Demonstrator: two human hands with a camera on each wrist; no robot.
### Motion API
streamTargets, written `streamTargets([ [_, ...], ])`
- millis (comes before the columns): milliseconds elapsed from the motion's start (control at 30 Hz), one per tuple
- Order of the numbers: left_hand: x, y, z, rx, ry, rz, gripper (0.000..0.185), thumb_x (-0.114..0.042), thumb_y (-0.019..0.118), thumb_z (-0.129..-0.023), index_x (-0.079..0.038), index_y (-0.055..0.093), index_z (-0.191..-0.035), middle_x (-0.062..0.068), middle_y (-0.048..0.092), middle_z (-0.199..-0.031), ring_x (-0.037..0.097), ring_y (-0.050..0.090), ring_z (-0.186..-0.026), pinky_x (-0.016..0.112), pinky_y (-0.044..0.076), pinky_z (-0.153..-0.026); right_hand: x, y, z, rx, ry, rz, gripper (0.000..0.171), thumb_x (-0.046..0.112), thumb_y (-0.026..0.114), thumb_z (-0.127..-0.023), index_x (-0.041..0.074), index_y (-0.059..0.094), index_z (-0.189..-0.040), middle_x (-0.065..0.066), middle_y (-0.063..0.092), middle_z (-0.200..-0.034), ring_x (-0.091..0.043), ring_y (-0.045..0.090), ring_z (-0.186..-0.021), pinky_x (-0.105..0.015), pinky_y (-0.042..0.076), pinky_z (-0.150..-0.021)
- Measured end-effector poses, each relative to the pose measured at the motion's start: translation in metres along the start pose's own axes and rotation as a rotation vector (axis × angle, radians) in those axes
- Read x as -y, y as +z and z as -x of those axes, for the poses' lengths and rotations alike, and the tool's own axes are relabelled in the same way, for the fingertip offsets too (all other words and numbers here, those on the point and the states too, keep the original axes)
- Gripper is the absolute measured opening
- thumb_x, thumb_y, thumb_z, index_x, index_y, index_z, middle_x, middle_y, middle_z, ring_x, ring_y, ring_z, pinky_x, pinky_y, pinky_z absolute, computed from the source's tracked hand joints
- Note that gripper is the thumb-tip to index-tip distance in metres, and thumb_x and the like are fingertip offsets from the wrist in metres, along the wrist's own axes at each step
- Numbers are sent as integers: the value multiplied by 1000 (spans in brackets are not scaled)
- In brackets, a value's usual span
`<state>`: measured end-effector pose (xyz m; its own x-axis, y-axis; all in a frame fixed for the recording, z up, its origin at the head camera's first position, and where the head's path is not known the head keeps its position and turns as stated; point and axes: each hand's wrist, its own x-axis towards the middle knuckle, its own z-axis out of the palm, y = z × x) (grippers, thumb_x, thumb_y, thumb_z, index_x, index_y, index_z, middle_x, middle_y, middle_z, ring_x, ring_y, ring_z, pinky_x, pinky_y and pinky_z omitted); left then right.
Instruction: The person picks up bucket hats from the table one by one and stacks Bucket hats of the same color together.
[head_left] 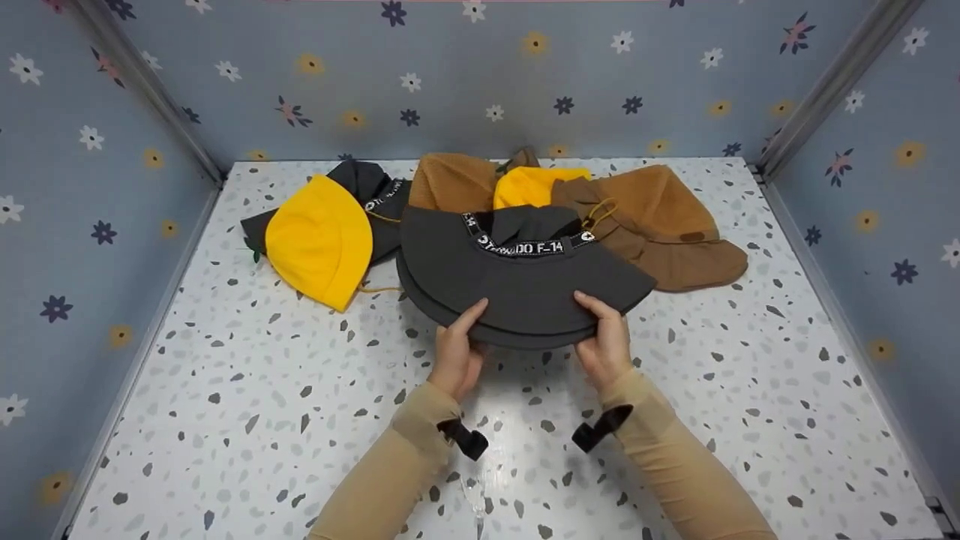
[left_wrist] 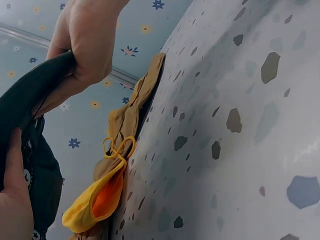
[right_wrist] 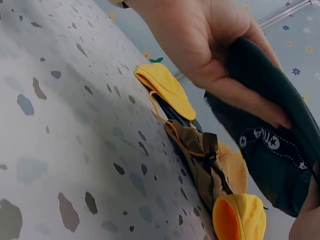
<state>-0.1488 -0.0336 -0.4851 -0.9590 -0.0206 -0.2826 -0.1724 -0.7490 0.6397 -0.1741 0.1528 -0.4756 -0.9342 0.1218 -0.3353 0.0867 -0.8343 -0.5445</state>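
A dark grey wide-brimmed hat (head_left: 525, 277) with a white-lettered band is held just above the speckled table (head_left: 300, 420). My left hand (head_left: 457, 352) grips the brim's near edge on the left, thumb on top. At the right of the same edge my right hand (head_left: 604, 341) grips it, thumb also on top. In the left wrist view the grey hat (left_wrist: 30, 100) is pinched between my left hand (left_wrist: 12, 200) below and my right hand (left_wrist: 85, 40) above. The right wrist view shows a thumb pressed on the grey hat (right_wrist: 270, 125).
Behind the held hat lies a pile: a yellow hat (head_left: 319, 240) on a dark one (head_left: 367, 187) at the left, brown hats (head_left: 667, 217) and another yellow hat (head_left: 529, 186) at the back right. Floral walls (head_left: 90, 225) close in three sides.
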Motion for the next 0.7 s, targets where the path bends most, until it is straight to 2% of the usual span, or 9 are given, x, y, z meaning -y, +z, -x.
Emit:
streamTargets([
  [233, -9, -8, -1, 39, -14, -87, 48, -13, 58, -97, 0, 43, -141, 6, 60, -130, 13, 65, -110, 35, 45, -109, 15, -6, -5, 37, 52, 38, 73, -16, 45, -95, 11, 19, -157, -8, 34, -157, -20, 40, -143, -32, 46, -108],
  [400, -10, -9, -1, 43, -18, -108, 49, -15, 57, -98, 0, 41, -142, 7, 55, -136, 12, 61, -117, 33, 41, -113, 23, -9, -9, 38, 98, 44, 79, -15, 46, -94, 15, 10, -159, -5, 29, -161, -19, 38, -145, -32, 45, -109],
  [567, -16, -10, -3, 30, 4, -59, 47, -13, 55, -100, -2, 41, -144, 7, 57, -137, 13, 63, -117, 33, 43, -111, 27, -14, -11, 32, 100, 73, 73, -15, 43, -95, 12, 15, -157, -7, 35, -154, -19, 49, -135, -32, 49, -104],
  [700, -25, -13, -6, 18, 26, -38, 49, -13, 52, -102, -12, 37, -148, 8, 55, -141, 14, 64, -116, 33, 46, -108, 31, -21, -13, 37, 74, 131, 71, -17, 41, -94, 10, 16, -155, -8, 40, -147, -17, 62, -117, -30, 54, -97],
])
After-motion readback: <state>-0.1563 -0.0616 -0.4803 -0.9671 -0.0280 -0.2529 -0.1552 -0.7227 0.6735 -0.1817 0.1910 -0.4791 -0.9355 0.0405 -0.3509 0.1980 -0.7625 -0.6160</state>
